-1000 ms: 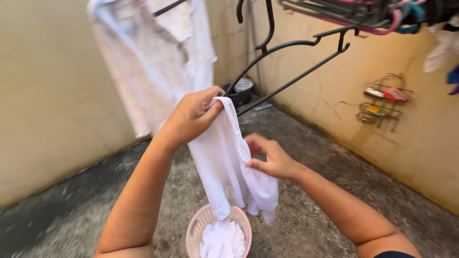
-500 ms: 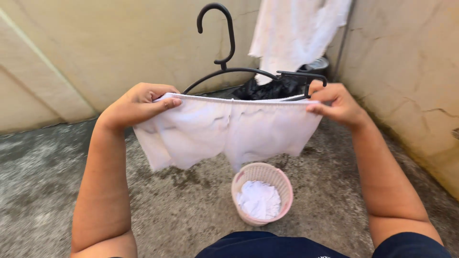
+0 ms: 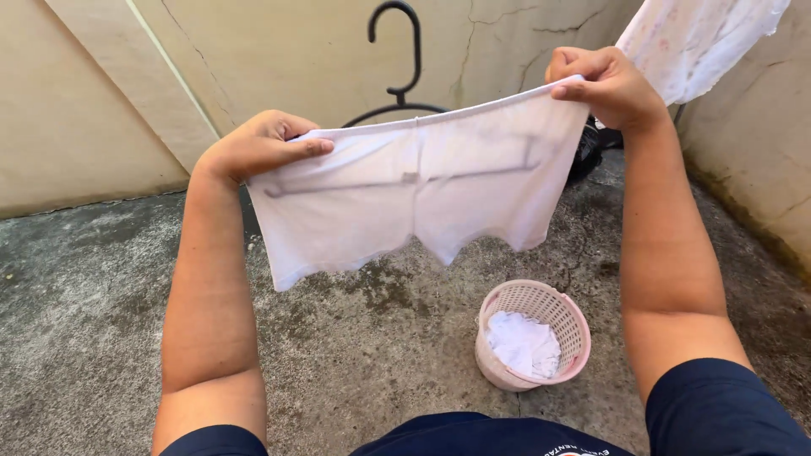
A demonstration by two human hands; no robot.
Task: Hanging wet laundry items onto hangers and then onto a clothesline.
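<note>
I see white shorts (image 3: 422, 190) stretched left-right, waistband up. Left hand (image 3: 253, 148) pinches left corner, fingers closed on cloth; right hand (image 3: 604, 84) pinches right corner, higher. Black hanger (image 3: 401, 59) just behind, farther than cloth, bar parallel to waistband.

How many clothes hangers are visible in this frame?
1: a black hanger behind the white shorts held by the left hand and right hand. Others may be hidden.
</note>
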